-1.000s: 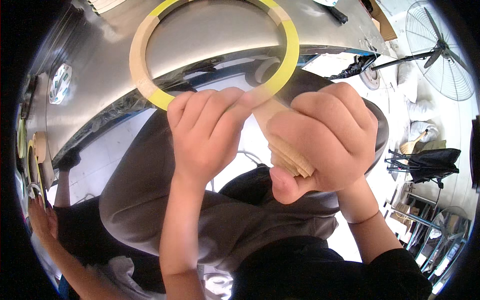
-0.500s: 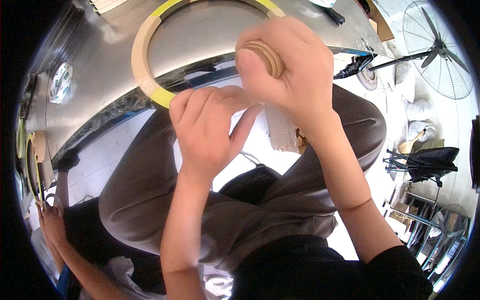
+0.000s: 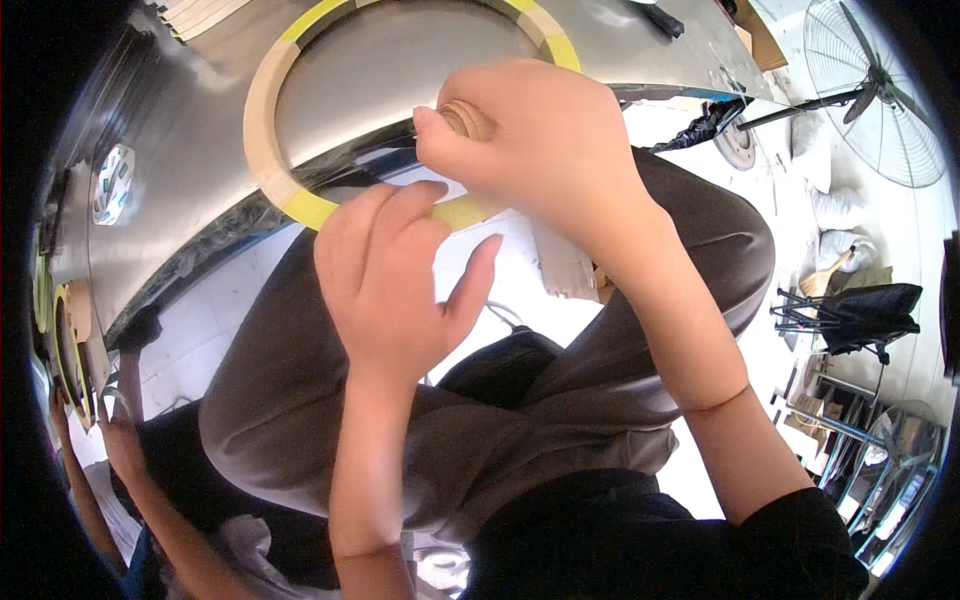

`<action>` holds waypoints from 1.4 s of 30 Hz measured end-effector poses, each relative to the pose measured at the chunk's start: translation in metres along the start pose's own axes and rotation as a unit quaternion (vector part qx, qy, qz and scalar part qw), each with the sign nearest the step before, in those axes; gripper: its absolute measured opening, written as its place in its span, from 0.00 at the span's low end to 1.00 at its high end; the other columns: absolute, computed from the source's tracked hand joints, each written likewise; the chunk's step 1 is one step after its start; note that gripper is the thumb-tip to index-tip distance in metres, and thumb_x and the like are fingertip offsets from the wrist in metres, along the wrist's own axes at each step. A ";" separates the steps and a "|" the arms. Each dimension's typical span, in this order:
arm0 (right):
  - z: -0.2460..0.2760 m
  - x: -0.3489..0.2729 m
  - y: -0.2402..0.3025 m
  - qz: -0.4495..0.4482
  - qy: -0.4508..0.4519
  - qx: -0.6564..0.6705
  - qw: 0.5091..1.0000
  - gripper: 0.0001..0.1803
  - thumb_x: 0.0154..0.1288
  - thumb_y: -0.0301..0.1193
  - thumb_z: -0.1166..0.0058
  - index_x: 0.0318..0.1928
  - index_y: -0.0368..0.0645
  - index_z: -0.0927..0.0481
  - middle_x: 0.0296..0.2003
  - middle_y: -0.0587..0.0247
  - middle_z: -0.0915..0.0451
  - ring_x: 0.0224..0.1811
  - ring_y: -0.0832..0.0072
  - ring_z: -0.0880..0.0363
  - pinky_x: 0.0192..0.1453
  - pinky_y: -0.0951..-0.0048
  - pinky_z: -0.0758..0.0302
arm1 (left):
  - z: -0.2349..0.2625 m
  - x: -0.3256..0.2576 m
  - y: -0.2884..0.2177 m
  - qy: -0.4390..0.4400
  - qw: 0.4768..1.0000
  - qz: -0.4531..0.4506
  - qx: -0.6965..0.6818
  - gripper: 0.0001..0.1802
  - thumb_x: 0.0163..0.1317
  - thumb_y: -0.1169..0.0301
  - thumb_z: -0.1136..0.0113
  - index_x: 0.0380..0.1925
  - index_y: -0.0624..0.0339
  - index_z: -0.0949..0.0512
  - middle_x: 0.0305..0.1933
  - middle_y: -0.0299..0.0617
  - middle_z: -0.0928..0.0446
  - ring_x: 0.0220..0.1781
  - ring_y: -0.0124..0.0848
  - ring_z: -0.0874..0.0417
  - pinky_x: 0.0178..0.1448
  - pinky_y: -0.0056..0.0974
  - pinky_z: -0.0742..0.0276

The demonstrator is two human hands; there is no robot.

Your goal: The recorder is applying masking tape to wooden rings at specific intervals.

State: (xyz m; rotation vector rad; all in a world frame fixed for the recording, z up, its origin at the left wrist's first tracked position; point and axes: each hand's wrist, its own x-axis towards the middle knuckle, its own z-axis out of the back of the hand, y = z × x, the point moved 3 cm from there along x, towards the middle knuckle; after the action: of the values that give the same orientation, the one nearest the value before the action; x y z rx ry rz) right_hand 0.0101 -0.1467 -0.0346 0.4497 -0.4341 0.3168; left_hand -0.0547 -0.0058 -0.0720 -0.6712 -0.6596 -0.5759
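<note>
A large ring [image 3: 268,130], tan with yellow sections, lies partly on the metal table, its near side reaching past the table's edge toward me. My left hand [image 3: 385,275] curls its fingers over that near side, while its thumb stands apart. Just above and to the right, my right hand [image 3: 545,150] is closed around a round, ridged tan thing [image 3: 466,120], like a wooden handle or a small roll. Only its end shows between thumb and fingers; the rest is hidden. Whether it touches the ring I cannot tell.
The metal table [image 3: 190,130] carries a white patterned roll [image 3: 114,185] and a stack of pale strips [image 3: 205,14]. At left, another person's hand [image 3: 122,440] is beside a similar ring [image 3: 70,350]. A standing fan [image 3: 875,80] and a folded black chair [image 3: 860,318] are at right.
My right hand has moved left and tilted over with the ridged thing. The ring has shifted slightly left and toward me, and my left hand has moved the same way.
</note>
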 end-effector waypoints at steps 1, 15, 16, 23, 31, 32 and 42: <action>-0.002 0.000 0.000 0.020 -0.005 -0.007 1.000 0.24 0.56 0.51 0.47 0.18 0.43 0.18 0.19 0.52 0.21 0.28 0.54 0.19 0.32 0.56 0.23 | 0.006 -0.009 -0.005 0.002 1.000 -0.001 0.001 0.17 0.51 0.68 0.29 0.38 0.55 0.26 0.38 0.38 0.21 0.41 0.37 0.23 0.53 0.42 0.36; -0.002 -0.008 0.012 0.021 -0.026 -0.064 0.997 0.17 0.58 0.45 0.44 0.27 0.44 0.18 0.21 0.56 0.23 0.29 0.61 0.21 0.33 0.62 0.24 | -0.089 -0.011 0.008 -0.043 0.345 0.345 -0.872 0.28 0.74 0.47 0.59 0.62 0.55 0.34 0.62 0.37 0.29 0.64 0.32 0.27 0.67 0.41 0.31; -0.002 -0.009 0.013 0.014 -0.035 -0.061 0.997 0.16 0.58 0.44 0.43 0.26 0.44 0.18 0.20 0.57 0.23 0.28 0.62 0.22 0.33 0.63 0.24 | -0.091 -0.010 0.011 -0.042 0.346 0.344 -0.872 0.28 0.74 0.47 0.59 0.62 0.55 0.34 0.62 0.37 0.29 0.64 0.32 0.27 0.67 0.41 0.31; -0.004 -0.013 0.007 0.026 -0.077 -0.042 0.996 0.16 0.62 0.40 0.44 0.23 0.42 0.18 0.20 0.61 0.23 0.30 0.65 0.23 0.36 0.65 0.25 | -0.103 -0.012 0.023 -0.046 0.402 0.329 -0.853 0.30 0.71 0.48 0.50 0.64 0.57 0.34 0.62 0.40 0.28 0.64 0.33 0.28 0.68 0.43 0.32; 0.031 -0.018 -0.004 0.052 -0.161 0.080 0.982 0.06 0.66 0.27 0.46 0.33 0.37 0.20 0.31 0.61 0.21 0.31 0.68 0.22 0.38 0.68 0.26 | -0.112 -0.021 0.031 -0.076 0.345 0.309 -0.883 0.34 0.67 0.52 0.43 0.65 0.60 0.36 0.62 0.44 0.28 0.64 0.36 0.27 0.69 0.46 0.33; 0.039 -0.026 -0.009 0.020 -0.172 0.139 0.975 0.04 0.65 0.24 0.46 0.35 0.36 0.21 0.33 0.61 0.21 0.32 0.70 0.22 0.39 0.71 0.26 | -0.119 -0.027 0.030 -0.085 0.314 0.326 -0.888 0.33 0.67 0.52 0.44 0.66 0.58 0.36 0.62 0.43 0.27 0.63 0.37 0.26 0.69 0.48 0.32; -0.009 -0.117 0.008 -0.093 -0.097 0.160 0.978 0.26 0.46 0.35 0.29 0.43 0.40 0.28 0.44 0.48 0.26 0.47 0.53 0.26 0.51 0.54 0.28 | -0.113 -0.072 -0.011 -0.149 0.305 0.413 -0.845 0.26 0.72 0.61 0.52 0.65 0.63 0.36 0.58 0.45 0.26 0.57 0.35 0.23 0.58 0.41 0.24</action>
State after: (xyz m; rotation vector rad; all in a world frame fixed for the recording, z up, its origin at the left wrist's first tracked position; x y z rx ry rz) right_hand -0.0907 -0.1591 -0.0937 0.8359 -0.5285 0.1619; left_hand -0.0686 -0.0745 -0.1873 -2.9935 0.4247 0.1549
